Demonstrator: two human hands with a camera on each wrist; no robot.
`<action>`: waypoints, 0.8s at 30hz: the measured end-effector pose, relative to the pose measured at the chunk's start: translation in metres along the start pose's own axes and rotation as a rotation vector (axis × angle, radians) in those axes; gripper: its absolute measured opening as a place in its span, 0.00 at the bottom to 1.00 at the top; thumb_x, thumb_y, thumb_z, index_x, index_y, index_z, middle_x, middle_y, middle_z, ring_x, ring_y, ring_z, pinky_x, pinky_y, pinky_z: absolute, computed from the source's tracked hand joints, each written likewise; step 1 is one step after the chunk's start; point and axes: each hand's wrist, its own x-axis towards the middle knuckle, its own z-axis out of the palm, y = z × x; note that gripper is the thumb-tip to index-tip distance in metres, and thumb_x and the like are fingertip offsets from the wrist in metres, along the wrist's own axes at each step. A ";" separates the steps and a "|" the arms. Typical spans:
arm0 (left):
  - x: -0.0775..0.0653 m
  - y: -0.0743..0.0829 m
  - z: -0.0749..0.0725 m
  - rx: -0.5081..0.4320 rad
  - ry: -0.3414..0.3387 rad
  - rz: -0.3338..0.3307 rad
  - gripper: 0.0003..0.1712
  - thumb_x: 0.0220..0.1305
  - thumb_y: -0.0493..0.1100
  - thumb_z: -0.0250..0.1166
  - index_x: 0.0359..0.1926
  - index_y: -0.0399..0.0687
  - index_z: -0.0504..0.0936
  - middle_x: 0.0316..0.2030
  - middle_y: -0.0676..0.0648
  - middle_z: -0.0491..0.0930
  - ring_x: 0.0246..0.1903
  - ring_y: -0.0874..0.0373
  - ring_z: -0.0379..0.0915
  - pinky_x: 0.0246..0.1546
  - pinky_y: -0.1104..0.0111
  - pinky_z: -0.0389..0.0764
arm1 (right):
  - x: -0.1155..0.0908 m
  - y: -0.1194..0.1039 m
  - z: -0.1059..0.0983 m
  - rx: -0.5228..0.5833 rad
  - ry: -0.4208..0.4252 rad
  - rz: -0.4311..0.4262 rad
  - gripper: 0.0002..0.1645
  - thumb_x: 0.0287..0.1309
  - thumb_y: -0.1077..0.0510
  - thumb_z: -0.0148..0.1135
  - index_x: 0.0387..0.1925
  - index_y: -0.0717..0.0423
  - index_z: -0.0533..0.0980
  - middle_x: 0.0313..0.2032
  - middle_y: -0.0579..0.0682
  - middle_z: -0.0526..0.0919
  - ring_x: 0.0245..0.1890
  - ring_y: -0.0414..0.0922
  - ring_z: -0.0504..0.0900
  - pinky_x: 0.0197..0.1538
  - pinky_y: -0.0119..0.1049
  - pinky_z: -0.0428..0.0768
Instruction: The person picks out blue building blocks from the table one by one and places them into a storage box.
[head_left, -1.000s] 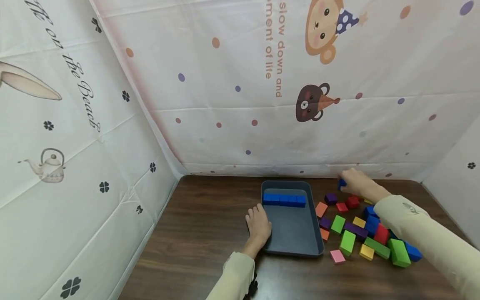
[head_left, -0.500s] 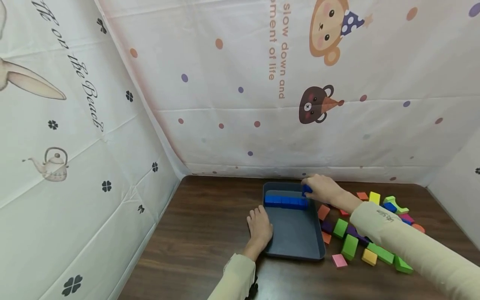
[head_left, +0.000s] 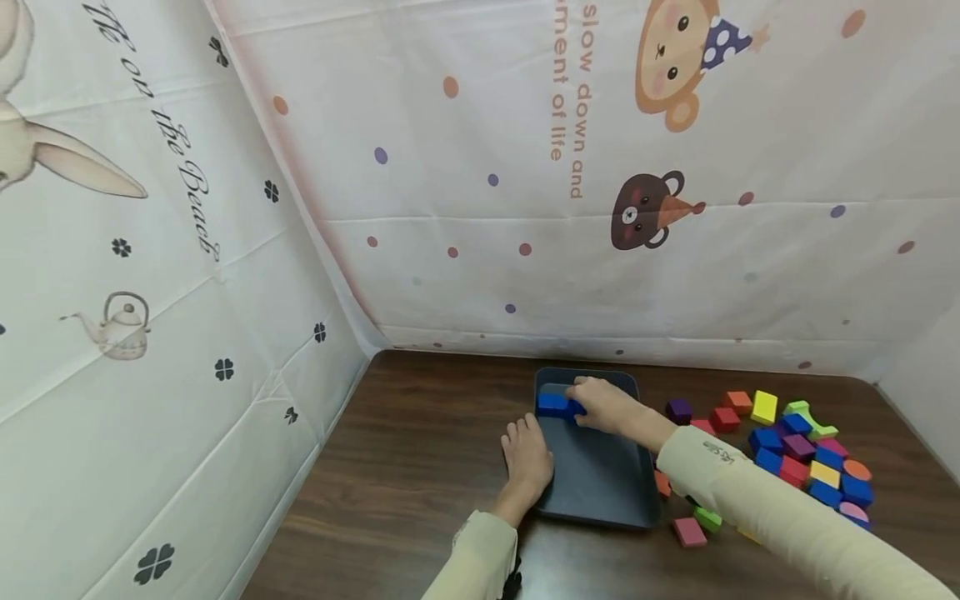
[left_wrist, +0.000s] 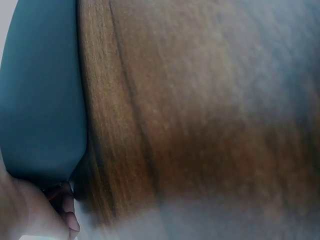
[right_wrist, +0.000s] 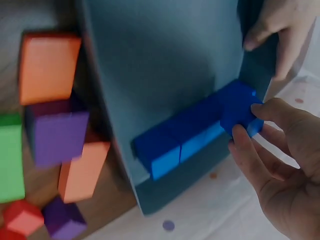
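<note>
My right hand [head_left: 603, 406] is over the back of a dark grey tray [head_left: 596, 479], pinching a blue block [right_wrist: 237, 112] between thumb and fingers. That block is at the end of a row of blue blocks [right_wrist: 175, 137] along the tray's back wall; whether it touches the row I cannot tell. In the head view the hand hides the right part of the row. My left hand [head_left: 528, 457] holds the tray's left wall, with the thumb inside and the fingers outside, as the right wrist view shows.
Right of the tray lie many loose blocks, among them a purple block [head_left: 678, 410], a yellow block [head_left: 764, 407], a green arch [head_left: 813, 419] and a pink block [head_left: 689, 532]. My right sleeve [head_left: 750, 492] covers some. A printed cloth [head_left: 450, 283] hangs behind the wooden table [head_left: 420, 450].
My right hand has carried the blue block leftward from the loose blocks to the row inside the tray. The left hand stays at the tray wall. The head view has shifted slightly.
</note>
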 end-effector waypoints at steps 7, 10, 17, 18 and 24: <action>-0.001 0.008 0.002 -0.001 -0.020 0.004 0.28 0.53 0.42 0.78 0.49 0.43 0.71 0.42 0.44 0.79 0.41 0.50 0.69 0.41 0.60 0.69 | -0.002 -0.005 0.017 0.041 -0.036 0.002 0.21 0.56 0.65 0.73 0.51 0.69 0.81 0.49 0.65 0.85 0.48 0.57 0.87 0.46 0.45 0.86; -0.002 0.010 0.001 0.010 -0.028 0.012 0.28 0.54 0.43 0.78 0.50 0.43 0.71 0.42 0.44 0.79 0.41 0.50 0.69 0.42 0.60 0.69 | -0.002 -0.006 0.022 0.048 -0.050 0.028 0.21 0.56 0.64 0.74 0.51 0.69 0.81 0.49 0.65 0.85 0.48 0.58 0.87 0.47 0.46 0.86; -0.003 0.011 0.000 0.011 -0.047 0.021 0.29 0.56 0.43 0.77 0.53 0.42 0.71 0.44 0.43 0.79 0.43 0.49 0.69 0.44 0.59 0.70 | -0.002 -0.006 0.027 0.030 -0.047 0.021 0.17 0.55 0.64 0.75 0.46 0.68 0.83 0.44 0.62 0.86 0.44 0.55 0.88 0.45 0.44 0.86; -0.002 0.011 0.000 0.013 -0.046 0.020 0.29 0.56 0.44 0.77 0.53 0.42 0.71 0.44 0.43 0.79 0.43 0.49 0.69 0.44 0.58 0.71 | -0.001 -0.007 0.026 0.021 -0.044 0.017 0.17 0.55 0.63 0.75 0.45 0.67 0.83 0.43 0.62 0.86 0.44 0.55 0.88 0.44 0.44 0.86; 0.003 0.006 -0.002 0.003 -0.019 0.003 0.27 0.55 0.42 0.77 0.49 0.42 0.71 0.42 0.43 0.79 0.41 0.49 0.69 0.42 0.58 0.70 | 0.003 -0.005 0.012 -0.021 -0.024 0.017 0.17 0.60 0.58 0.73 0.48 0.64 0.84 0.45 0.59 0.87 0.44 0.53 0.88 0.43 0.43 0.87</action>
